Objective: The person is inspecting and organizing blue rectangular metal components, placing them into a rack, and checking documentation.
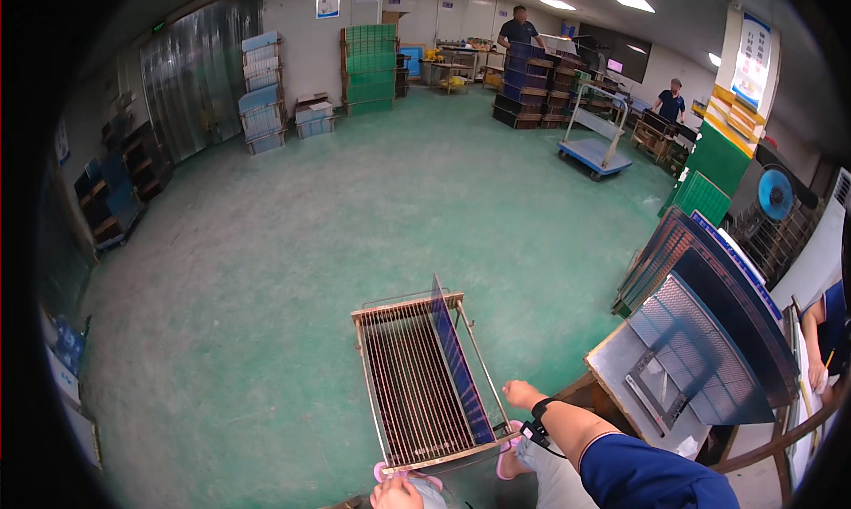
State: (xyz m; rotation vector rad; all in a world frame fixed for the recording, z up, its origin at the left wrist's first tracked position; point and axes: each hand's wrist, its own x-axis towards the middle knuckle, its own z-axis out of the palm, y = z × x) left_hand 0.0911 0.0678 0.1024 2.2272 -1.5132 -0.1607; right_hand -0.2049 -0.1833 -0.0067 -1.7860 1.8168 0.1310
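Observation:
A metal rack (412,385) with a row of parallel rods stands in front of me. One thin dark-blue panel (461,367) is upright in it along its right side. At the rack's near left corner, my left hand (396,493) is closed on the near end bar, partly cut off by the lower edge of the picture. My right hand (523,394) is a loose fist just outside the rack's right rail, apparently apart from it. Whatever is inside that fist, if anything, is hidden. A dark band with a cable circles my right wrist.
At right, a table (612,354) bears large perforated panels (691,332) and a small metal frame (656,389). Another person's arm (811,340) is beyond it. A blue platform cart (596,154), stacked crates (523,83) and two people stand farther back. Green racks (370,70) line the wall.

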